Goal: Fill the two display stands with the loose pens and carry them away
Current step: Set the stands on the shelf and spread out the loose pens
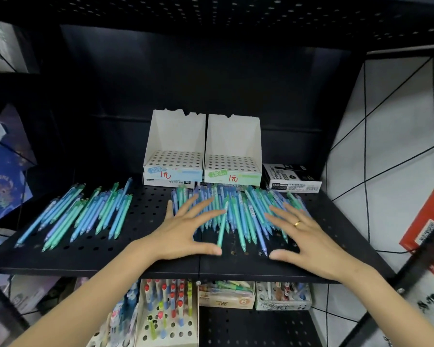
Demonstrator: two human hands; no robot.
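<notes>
Two white cardboard display stands sit side by side at the back of the black shelf, the left stand [174, 146] with a blue label and the right stand [233, 149] with a green label; no pens stand in their hole grids. One pile of loose blue and green pens [236, 211] lies in front of the stands. A second pile [83, 211] lies to the left. My left hand [186, 229] and my right hand [303, 236] are spread with straight fingers over the near edges of the front pile, one on each side.
A black and white marker box [290, 177] stands right of the stands. The perforated black shelf [148, 216] ends at a front edge near my wrists. Below it are pen holders [168, 311] and small boxes [226, 295]. A white tiled wall [391, 136] closes the right side.
</notes>
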